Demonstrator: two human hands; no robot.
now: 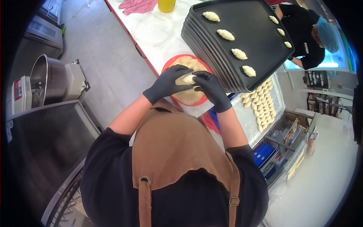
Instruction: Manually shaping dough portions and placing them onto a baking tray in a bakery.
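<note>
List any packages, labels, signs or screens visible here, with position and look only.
White scale with a red label panel: far left, beside the steel bowl.
Grey machine with a display panel: top left, too blurred to detail.
Blue boxes: lower right, on shelving below the table.
Dark framed screen or sign: right, on the wall.

Both black-gloved hands, left hand (pixel 166 84) and right hand (pixel 211 89), fingertips together, grip closed, forearms bare.

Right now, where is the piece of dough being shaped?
In the head view, the piece of dough sits near the centre, pinched between the left hand and right hand, just above the red bowl of filling.
</note>
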